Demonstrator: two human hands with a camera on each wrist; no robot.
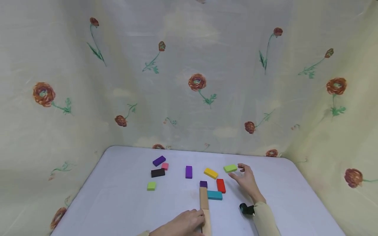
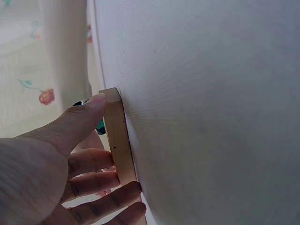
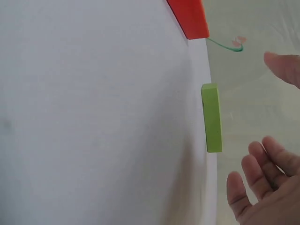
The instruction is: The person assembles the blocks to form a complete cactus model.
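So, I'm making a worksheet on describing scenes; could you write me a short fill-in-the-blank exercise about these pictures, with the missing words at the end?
The left hand touches a plain block made of ____.
The right hand has as its nearest block one coloured ____.
The pink block lies between a purple block and a ____ one.

Missing words: wood; green; black.

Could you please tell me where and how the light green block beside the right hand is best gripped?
Probably across the middle of its long sides, the right hand coming from above and right: the oblong light green block lies flat with its sides free, and the yellow block sits apart, to its left.
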